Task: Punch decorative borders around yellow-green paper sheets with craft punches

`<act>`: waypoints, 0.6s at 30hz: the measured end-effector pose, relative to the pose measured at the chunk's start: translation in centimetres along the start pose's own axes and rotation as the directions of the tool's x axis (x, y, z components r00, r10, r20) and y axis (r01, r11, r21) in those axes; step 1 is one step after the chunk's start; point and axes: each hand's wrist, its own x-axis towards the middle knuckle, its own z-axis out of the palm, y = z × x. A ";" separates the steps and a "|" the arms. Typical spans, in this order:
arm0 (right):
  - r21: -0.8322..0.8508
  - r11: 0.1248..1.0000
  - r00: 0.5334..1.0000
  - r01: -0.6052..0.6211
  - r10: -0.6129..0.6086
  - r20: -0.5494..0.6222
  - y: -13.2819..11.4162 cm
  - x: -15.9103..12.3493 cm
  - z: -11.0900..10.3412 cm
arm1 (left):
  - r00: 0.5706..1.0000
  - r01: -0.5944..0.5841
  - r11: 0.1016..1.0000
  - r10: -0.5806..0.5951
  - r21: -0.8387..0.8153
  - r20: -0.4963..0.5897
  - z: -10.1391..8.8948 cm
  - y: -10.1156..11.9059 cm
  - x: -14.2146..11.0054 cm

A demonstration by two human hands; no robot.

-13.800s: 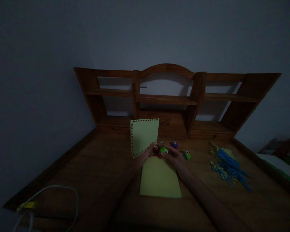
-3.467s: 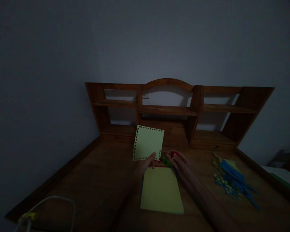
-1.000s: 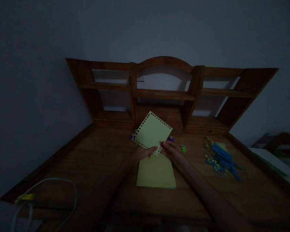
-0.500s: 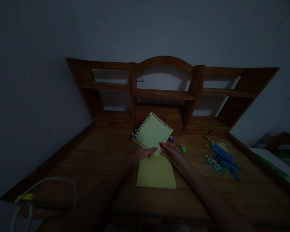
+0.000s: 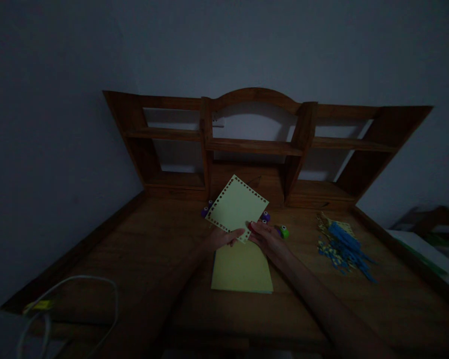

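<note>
**Dim wooden desk point(image 5: 160, 259), two hands at a yellow sheet point(image 5: 236, 202) edged with holes**

A wooden shelf unit point(image 5: 256, 145) stands at the back of the desk, against a gray wall point(image 5: 258, 45). The right hand point(image 5: 269, 239) grasps a small red punch point(image 5: 252, 227) at the lower right edge of the sheet. The left hand point(image 5: 222, 238) pinches the sheet near its lowest corner, thumb on top. The sheet is held tilted, corner up, above the desk, with small holes along the edges that show.

Just below the hands lies a yellow paper stack point(image 5: 242, 269) with a thin blue edge. Purple punches point(image 5: 204, 213) with eye-like spots sit on both sides of the sheet, and a green punch point(image 5: 284, 231) rests just beyond the right hand. Farther right are blue strips point(image 5: 346, 242), scattered yellow bits point(image 5: 331, 253) and a yellow scrap point(image 5: 344, 227). A white cord point(image 5: 92, 276) loops at the near left, by a yellow object point(image 5: 42, 305). The wall plate point(image 5: 218, 121) behind the shelves bears dark marks too small to read.
</note>
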 end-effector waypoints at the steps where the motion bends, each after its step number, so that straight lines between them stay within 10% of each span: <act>1: -0.005 1.000 1.000 0.001 -0.001 0.000 0.0 0.0 0.0 | 1.000 0.002 1.000 -0.002 0.002 0.003 0.0 -0.1 0.0; 18: -0.051 0.998 0.995 0.033 -0.038 -0.096 -0.1 -0.1 0.4 | 0.999 0.016 0.998 -0.019 -0.065 -0.040 0.6 1.2 -0.5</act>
